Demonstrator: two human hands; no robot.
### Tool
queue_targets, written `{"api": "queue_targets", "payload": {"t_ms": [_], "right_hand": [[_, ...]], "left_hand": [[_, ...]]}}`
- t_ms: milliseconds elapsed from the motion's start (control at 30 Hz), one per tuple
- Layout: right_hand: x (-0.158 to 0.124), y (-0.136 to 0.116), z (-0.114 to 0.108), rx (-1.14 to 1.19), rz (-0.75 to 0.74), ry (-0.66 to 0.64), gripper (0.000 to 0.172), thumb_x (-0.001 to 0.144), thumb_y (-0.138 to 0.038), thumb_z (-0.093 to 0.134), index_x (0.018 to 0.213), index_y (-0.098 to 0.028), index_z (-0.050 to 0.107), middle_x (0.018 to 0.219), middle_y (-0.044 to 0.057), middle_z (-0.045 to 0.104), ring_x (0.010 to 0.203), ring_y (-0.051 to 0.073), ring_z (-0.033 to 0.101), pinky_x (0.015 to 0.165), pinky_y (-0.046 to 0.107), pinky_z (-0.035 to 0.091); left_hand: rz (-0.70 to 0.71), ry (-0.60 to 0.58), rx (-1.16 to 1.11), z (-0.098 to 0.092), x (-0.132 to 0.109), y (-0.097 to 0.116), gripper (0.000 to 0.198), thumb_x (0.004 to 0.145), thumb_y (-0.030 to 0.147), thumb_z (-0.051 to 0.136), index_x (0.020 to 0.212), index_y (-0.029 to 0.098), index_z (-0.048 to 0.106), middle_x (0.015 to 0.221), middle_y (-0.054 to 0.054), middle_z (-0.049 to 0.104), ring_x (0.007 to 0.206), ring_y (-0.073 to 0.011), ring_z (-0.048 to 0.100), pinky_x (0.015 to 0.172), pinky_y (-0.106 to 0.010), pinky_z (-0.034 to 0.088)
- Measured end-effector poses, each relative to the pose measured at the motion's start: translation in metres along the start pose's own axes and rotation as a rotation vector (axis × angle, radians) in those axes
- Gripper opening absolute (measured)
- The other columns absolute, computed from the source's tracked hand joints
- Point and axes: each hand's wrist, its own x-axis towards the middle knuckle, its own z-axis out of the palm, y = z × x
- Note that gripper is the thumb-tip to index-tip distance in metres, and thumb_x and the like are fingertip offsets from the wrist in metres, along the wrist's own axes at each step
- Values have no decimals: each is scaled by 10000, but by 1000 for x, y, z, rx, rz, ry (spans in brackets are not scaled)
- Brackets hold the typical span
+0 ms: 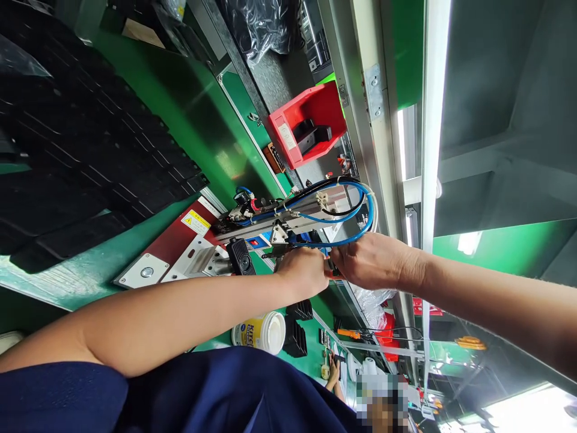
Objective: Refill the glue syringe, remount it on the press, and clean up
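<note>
Left hand (304, 272) and right hand (376, 261) side by side, fingers (351, 260) curled, grip impossible to tell, blue tube (371, 210) beside them!

A green counter (58, 294) runs from nine o'clock down toward six. Black trays (90, 138) cover it between nine and ten. A dark-red machine base (166, 243) stands at nine, a white tub (273, 332) between six and seven, black parts (295, 338) beside it at six. At twelve, a grey shelf (270, 78) carries a red bin (280, 137) and a plastic bag (265, 27).
</note>
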Motion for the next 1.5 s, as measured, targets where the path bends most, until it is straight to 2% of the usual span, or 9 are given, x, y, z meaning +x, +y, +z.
{"api": "queue_targets", "payload": {"t_ms": [167, 300, 533, 667, 967, 1100, 1233, 1367, 1500], "right_hand": [[1, 2, 8, 20, -17, 51, 145, 826, -51, 468, 787, -123, 587, 620, 42, 579, 512, 134, 473, 498, 316, 242], [3, 6, 11, 88, -38, -34, 190, 838, -53, 446, 821, -125, 621, 619, 43, 589, 542, 148, 494, 513, 304, 271], [11, 5, 1, 286, 97, -195, 376, 915, -426, 527, 783, -106, 674, 599, 78, 607, 535, 172, 520, 502, 295, 314], [13, 6, -2, 424, 162, -254, 415, 941, -419, 497, 770, -85, 673, 549, 72, 590, 467, 151, 486, 470, 286, 291], [13, 2, 0, 466, 252, -98, 444, 911, -448, 556, 622, -124, 652, 470, 46, 539, 462, 156, 506, 495, 292, 347], [-2, -12, -10, 343, 281, 110, 442, 851, -535, 612, 777, -105, 682, 581, 71, 607, 548, 188, 571, 545, 318, 434], [-39, -47, -4, 348, 343, 618, 438, 927, -475, 514, 1159, -112, 592, 971, 138, 656, 901, 238, 623, 796, 397, 504], [-65, -107, 33, 549, 739, 1113, 379, 921, -372, 540, 1255, -195, 520, 1083, 118, 627, 1004, 231, 600, 838, 389, 515], [-54, -172, 84, 834, 1064, 1315, 246, 906, -305, 545, 1123, -200, 596, 1027, 94, 641, 960, 223, 610, 821, 381, 522]], "left_hand": [[-24, -25, -8, -1, -1, 2, 227, 739, 279, 526, 796, 151, 705, 835, -141, 723, 813, -311, 687, 690, -394, 528], [-45, -30, -43, -2, -1, 1, 276, 758, 380, 547, 786, 162, 714, 843, -142, 720, 836, -312, 682, 715, -399, 522], [-38, -20, -5, -2, -6, 1, 275, 757, 399, 567, 809, 176, 719, 833, -146, 715, 818, -332, 675, 702, -424, 506], [-51, 41, -19, -2, -9, 1, 290, 783, 410, 531, 799, 187, 715, 789, -141, 712, 785, -333, 675, 656, -406, 492], [-7, 104, 64, 5, -5, -4, 232, 767, 286, 500, 787, 182, 706, 793, -130, 714, 764, -287, 672, 617, -334, 443], [113, 70, 174, 3, -5, -5, 267, 819, 313, 477, 747, 165, 688, 847, -137, 710, 819, -271, 664, 676, -326, 445], [23, 122, 141, 0, -10, -2, 303, 809, 408, 507, 844, 152, 664, 749, -105, 688, 747, -255, 654, 655, -322, 449], [-59, 2, 26, -10, -17, 2, 456, 733, 427, 607, 1095, 154, 567, 678, -16, 670, 714, -221, 645, 681, -316, 473], [-23, -139, 61, -23, -22, 1, 375, 703, 410, 648, 995, 177, 607, 905, -51, 712, 891, -227, 656, 834, -348, 490]]}}
